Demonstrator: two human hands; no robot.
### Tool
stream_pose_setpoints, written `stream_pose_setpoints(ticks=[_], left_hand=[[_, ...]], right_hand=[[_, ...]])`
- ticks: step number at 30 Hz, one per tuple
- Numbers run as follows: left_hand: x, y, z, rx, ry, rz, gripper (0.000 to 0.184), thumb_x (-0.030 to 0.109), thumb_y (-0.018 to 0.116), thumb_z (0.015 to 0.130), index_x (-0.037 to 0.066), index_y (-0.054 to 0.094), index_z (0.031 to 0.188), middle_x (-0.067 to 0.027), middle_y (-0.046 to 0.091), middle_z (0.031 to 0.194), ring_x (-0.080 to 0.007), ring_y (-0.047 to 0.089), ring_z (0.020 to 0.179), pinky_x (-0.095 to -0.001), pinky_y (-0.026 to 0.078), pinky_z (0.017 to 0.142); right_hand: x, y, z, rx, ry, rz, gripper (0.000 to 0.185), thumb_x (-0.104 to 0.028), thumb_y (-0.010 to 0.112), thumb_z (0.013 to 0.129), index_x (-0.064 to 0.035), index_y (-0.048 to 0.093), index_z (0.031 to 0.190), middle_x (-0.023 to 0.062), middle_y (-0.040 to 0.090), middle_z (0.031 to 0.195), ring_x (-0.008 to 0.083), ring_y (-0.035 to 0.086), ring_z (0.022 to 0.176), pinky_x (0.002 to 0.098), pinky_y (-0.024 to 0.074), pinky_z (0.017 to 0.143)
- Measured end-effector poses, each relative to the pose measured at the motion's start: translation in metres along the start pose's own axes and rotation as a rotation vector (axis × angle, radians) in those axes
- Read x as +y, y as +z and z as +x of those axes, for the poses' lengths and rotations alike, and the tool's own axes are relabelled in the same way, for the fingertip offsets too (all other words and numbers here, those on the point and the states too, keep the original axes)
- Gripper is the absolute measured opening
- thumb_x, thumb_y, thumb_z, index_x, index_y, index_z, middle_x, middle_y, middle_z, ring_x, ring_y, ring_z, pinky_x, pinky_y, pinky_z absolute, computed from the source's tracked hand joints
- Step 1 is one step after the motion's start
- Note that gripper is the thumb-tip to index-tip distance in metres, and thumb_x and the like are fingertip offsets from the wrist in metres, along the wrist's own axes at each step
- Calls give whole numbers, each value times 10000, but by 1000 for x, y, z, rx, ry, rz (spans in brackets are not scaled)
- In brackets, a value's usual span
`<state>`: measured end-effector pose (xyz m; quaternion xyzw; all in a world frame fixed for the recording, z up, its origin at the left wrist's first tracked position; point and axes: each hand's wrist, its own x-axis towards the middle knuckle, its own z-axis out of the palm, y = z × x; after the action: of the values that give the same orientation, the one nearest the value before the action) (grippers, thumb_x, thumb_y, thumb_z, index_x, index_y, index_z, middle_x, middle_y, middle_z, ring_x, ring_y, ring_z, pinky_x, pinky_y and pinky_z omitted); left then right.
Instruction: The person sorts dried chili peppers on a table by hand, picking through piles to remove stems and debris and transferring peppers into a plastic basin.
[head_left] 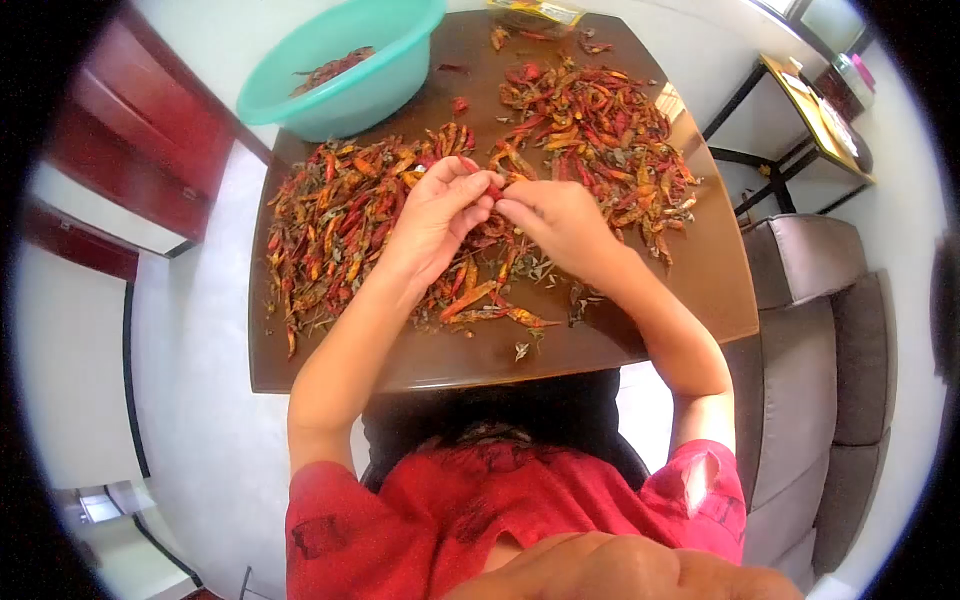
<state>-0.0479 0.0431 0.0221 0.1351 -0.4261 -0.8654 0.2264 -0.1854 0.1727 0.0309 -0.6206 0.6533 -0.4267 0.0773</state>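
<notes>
Over the middle of the brown table [690, 330], my left hand [445, 205] and my right hand [545, 215] meet fingertip to fingertip. Both are closed on a red dried chili [495, 190], mostly covered by the fingers. A wide heap of red and orange dried chilies [335, 215] spreads left of and under my left hand. Another heap of dried chilies [610, 130] lies beyond and right of my right hand. Loose chilies [480, 300] and bits of dry leaf [530, 268] are scattered just below the hands.
A green basin [370, 95] with some dark red chilies inside stands at the table's back left. A yellow-edged packet [535, 12] lies at the back edge. At the right are a grey sofa [795, 370] and a small side table [815, 120].
</notes>
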Motion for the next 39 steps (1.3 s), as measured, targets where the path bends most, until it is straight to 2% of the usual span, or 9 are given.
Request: stream_pose_setpoints(ticks=[7,15,18,22,24,25,27,34,39], left_hand=[[8,3,-11,-41,-238,-164,156,162,621,930,62,593,1045,-35,656,895,-51,548,662,-164,376,511],[12,3,-14,-176,-443,-237,78,113,592,940,65,559,992,-52,633,834,-66,539,629,-176,397,491],[12,10,-16,-36,-66,-185,89,110,585,946,87,526,1008,-46,620,903,-63,546,702,-163,435,569],[17,22,-12,113,306,403,271,52,618,891,64,540,1150,-110,593,1108,-190,604,878,-312,499,782],[24,28,-15,166,1013,1516,382,10,622,832,64,560,1206,-116,558,1219,-307,572,1047,-432,430,955],[24,27,-15,34,991,1574,397,10,629,802,78,591,1191,-102,574,1213,-360,524,1133,-468,349,1036],[11,12,-4,-151,1016,1619,367,45,652,803,81,606,1166,-100,606,1151,-329,546,1119,-473,355,1035],[3,14,-16,-36,962,1505,135,74,645,818,41,646,948,-97,655,843,-291,606,820,-410,436,811],[9,10,-17,21,808,1455,107,98,633,842,29,677,912,-148,681,852,-335,635,819,-418,479,768]], right_hand=[[-16,3,-9,104,-479,-155,109,-119,669,776,-78,569,767,85,588,738,274,609,686,377,499,592],[-18,10,-13,114,-584,-83,113,-91,643,827,-56,556,763,46,548,708,204,582,635,338,471,564],[-20,21,-13,-66,291,965,206,-222,596,952,-54,591,834,-84,437,653,46,393,559,228,298,495],[-1,13,-7,-86,549,1232,129,-179,598,943,-93,596,845,-94,404,638,16,305,517,208,218,473],[4,9,-4,-70,521,1230,125,-174,599,940,-94,596,844,-94,411,640,15,311,518,206,220,472],[5,7,-3,-63,504,1233,121,-169,599,938,-94,596,843,-95,417,642,15,317,520,205,223,471],[1,2,-4,-77,501,1227,112,-168,592,932,-86,604,858,-91,422,641,21,321,521,207,229,476],[-15,-2,1,-78,457,817,150,-166,605,905,-54,642,814,-77,456,665,43,389,588,243,314,534],[-12,6,0,72,-232,-54,58,-51,620,821,-43,611,764,66,555,669,215,557,597,326,425,549]])
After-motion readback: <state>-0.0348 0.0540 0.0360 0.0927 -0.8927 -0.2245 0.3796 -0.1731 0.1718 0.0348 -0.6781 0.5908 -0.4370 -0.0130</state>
